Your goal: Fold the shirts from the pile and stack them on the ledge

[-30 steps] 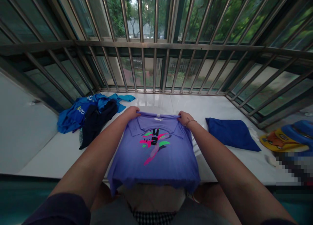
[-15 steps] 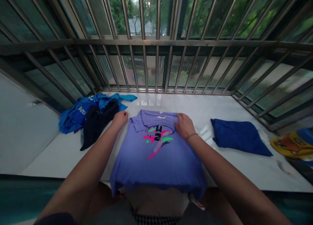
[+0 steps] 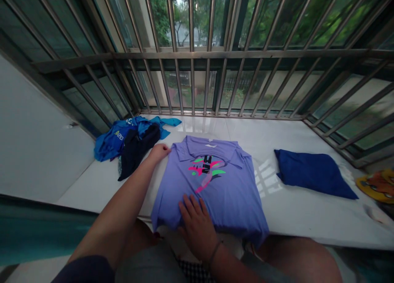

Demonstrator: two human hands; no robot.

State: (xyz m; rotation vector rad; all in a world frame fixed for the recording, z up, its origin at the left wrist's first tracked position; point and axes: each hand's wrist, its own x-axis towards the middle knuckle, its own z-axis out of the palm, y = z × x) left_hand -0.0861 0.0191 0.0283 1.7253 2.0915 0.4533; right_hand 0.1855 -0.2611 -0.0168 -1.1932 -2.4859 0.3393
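Steel window bars above white tiled ledge, purple polo shirt lying flat

Shirt sits mid-ledge, face up, collar toward the bars, pink, green and black print on the chest. Left grip rests on the shirt's edge beside the collar, fingers loosely curled, no pinch visible. Right grip lies open on the lower shirt near the hem, palm down, fingers spread, holding nothing. Thin bracelet on the right wrist. Left of the shirt, dark navy garment lies over crumpled bright blue garment, both near the left grip. Well apart on the right, folded dark blue cloth. Yellow patterned item at the far right edge, partly out of frame.
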